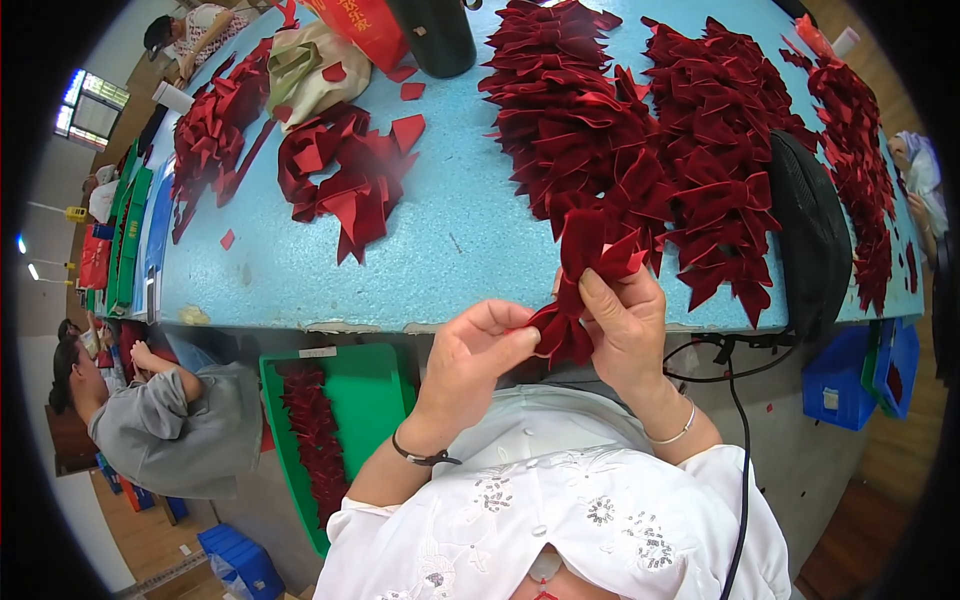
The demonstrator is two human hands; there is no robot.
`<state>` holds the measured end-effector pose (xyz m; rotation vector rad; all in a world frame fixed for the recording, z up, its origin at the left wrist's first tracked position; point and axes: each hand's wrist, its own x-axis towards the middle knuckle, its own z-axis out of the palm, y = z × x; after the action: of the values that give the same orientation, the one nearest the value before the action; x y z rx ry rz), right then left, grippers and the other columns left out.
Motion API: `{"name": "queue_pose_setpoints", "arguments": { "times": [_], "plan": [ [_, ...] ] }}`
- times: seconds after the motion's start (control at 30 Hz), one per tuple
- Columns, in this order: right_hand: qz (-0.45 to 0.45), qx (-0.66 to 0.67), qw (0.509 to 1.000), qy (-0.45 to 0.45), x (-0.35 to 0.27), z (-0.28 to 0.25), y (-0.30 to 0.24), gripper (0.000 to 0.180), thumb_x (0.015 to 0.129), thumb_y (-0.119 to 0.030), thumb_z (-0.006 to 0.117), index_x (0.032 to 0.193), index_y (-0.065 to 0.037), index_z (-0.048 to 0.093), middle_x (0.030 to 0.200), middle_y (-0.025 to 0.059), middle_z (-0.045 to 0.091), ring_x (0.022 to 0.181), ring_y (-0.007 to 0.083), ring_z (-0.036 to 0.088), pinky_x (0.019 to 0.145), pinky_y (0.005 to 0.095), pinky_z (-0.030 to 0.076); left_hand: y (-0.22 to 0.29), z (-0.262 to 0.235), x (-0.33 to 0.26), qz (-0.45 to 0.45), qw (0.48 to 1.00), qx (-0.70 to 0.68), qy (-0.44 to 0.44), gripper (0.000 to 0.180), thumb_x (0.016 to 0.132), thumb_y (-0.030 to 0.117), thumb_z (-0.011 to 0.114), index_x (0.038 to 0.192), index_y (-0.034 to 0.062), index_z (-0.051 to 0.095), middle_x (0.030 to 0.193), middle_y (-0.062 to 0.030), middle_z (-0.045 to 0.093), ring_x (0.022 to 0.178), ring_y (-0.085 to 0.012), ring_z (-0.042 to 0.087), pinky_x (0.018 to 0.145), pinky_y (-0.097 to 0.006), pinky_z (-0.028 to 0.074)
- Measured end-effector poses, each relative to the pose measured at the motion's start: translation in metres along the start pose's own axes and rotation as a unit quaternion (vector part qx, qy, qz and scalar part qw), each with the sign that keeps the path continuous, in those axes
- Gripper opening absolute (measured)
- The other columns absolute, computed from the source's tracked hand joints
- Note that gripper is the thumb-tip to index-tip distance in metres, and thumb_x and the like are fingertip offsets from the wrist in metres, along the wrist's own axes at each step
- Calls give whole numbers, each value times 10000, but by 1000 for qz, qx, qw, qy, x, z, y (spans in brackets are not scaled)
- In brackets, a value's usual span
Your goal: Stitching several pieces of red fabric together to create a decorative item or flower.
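Observation:
Between my two hands, just over the table's front edge, is a dark red velvet bow [583, 255]. My right hand [625, 325] pinches its middle between thumb and fingers. My left hand [480, 355] has closed its thumb and fingertips on the bow's lower left loop. Ahead of my hands, finished-looking red bows lie in a dense row [560, 110], and a second row [715, 150] lies to its right. To the left is a loose heap of red velvet pieces [345, 175].
The blue table [450, 240] has a dark bottle [435, 40], a cloth bag [310, 70] and a black bag [808, 235] on it. A green bin [375, 390] with bows stands below left; a blue bin [838, 380] hangs right. A cable [742, 460] runs beside my right arm. Other people sit around.

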<state>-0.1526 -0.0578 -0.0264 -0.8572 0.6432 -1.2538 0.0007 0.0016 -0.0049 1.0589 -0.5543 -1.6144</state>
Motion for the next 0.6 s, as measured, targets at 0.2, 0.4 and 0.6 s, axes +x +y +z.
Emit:
{"name": "queue_pose_setpoints", "arguments": {
  "times": [0.2,0.4,0.6],
  "plan": [
    [51,9,998,-17,-1,3,-5,181,873,-100,594,1038,-37,555,885,50,627,741,97,587,601,221,483,-5,0,5,41,996,-65,34,144,829,30,631,948,-27,574,862,-39,606,750,-76,534,684,-210,443],
    [85,27,996,-23,3,6,-7,165,868,-92,600,1021,-42,563,878,46,628,739,90,592,593,215,484,-16,14,6,273,946,133,111,124,874,78,598,929,-17,540,821,-33,599,720,-49,514,639,-179,430],
    [95,27,995,-9,5,4,-5,171,877,-108,589,1031,-43,555,858,57,622,667,77,564,489,201,432,-26,13,4,261,948,131,123,134,890,100,580,931,-4,505,805,-33,590,655,-44,508,565,-170,427]
  ]
}}
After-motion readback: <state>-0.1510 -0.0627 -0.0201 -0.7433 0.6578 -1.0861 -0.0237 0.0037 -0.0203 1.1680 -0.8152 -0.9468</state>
